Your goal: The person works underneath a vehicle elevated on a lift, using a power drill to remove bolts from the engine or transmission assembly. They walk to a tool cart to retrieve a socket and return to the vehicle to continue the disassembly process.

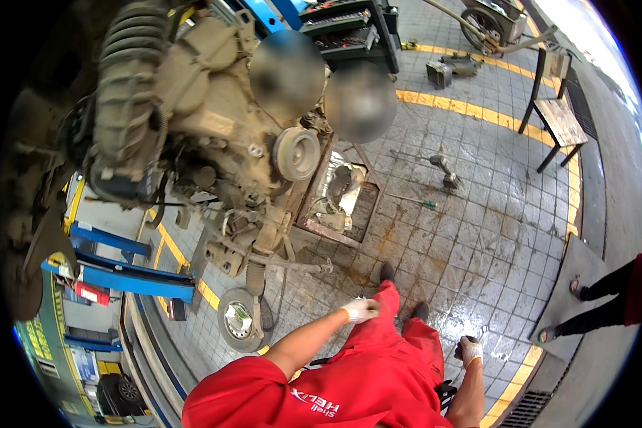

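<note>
My left hand (362, 311), in a pale work glove, is in front of my red trouser leg. Its fingers are curled in, and whatever they may hold is hidden. Out to the right, beside my other leg, hangs my right hand (469, 350), its glove white at the wrist and dark over the fingers. Those fingers are bent closed, with their contents too dark to make out. Neither hand touches the large dirty engine (214, 107) at the upper left. A round pulley (297, 154) faces out from it. Two round patches beside the engine are blurred.
A rusty metal frame (367, 235) with parts inside stands ahead. A green-handled screwdriver (429, 204) and a metal part (446, 172) lie on the tiles. A wheel (240, 320) is at left, a wooden chair (560, 121) far right, and a person's legs (599, 303) at right.
</note>
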`<action>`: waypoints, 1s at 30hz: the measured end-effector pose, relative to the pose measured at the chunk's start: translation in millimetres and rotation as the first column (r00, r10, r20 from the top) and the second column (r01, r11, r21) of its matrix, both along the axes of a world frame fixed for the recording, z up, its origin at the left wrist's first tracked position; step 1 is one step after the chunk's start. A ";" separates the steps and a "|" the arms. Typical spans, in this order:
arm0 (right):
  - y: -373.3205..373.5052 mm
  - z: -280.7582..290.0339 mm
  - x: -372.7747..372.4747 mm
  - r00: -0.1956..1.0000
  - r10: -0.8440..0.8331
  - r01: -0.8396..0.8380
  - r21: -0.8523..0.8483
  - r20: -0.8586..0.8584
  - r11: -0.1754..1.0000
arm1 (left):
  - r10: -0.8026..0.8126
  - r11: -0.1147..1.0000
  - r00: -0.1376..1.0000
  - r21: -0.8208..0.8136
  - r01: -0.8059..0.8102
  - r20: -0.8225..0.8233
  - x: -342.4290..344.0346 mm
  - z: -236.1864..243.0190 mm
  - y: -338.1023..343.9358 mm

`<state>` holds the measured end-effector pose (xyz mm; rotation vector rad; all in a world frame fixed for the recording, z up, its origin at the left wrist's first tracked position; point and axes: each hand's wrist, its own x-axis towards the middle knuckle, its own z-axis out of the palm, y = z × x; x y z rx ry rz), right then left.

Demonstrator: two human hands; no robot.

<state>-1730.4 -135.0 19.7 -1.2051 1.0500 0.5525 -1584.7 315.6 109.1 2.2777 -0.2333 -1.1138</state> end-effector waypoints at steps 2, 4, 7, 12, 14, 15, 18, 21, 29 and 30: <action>-2.0 -14.1 5.7 0.998 0.053 -0.054 0.029 0.023 0.998 | 0.232 0.962 0.970 0.166 -0.217 -0.077 -24.6 7.9 44.5; -5.5 -32.6 4.8 0.992 0.114 -0.116 0.030 0.060 0.993 | 0.487 0.854 0.871 0.246 -0.458 -0.069 -62.8 -18.6 99.5; 10.9 -22.2 15.1 0.989 0.123 -0.129 0.086 0.078 0.988 | 0.490 0.793 0.869 0.380 -0.476 0.067 -126.6 -69.1 180.8; 7.0 -20.1 7.3 0.982 0.143 -0.153 0.068 0.127 0.986 | 0.553 0.798 0.831 0.327 -0.506 -0.063 -139.3 -33.4 152.4; 26.9 -13.2 1.5 0.978 0.172 -0.183 0.087 0.116 0.979 | 0.593 0.789 0.805 0.215 -0.576 -0.023 -172.8 -14.0 147.5; 32.0 -12.4 -1.2 0.980 0.169 -0.174 0.042 0.103 0.984 | 0.576 0.807 0.816 0.195 -0.557 -0.050 -164.1 12.0 131.2; 57.1 -16.9 -13.0 0.945 0.287 -0.299 0.060 0.156 0.952 | 0.570 0.816 0.822 0.099 -0.569 0.021 -197.6 -12.4 149.4; 74.9 -10.8 -33.2 0.959 0.252 -0.258 0.028 0.129 0.966 | 0.568 0.821 0.823 -0.067 -0.567 -0.003 -222.4 -2.3 142.7; 157.2 9.5 -139.7 0.951 0.268 -0.261 -0.067 0.153 0.963 | 0.753 0.656 0.619 0.195 -0.729 -0.221 -426.0 -30.6 229.9; 154.0 7.3 -154.1 0.941 0.303 -0.295 -0.074 0.148 0.953 | 0.775 0.632 0.601 0.243 -0.736 -0.194 -456.7 -32.5 237.9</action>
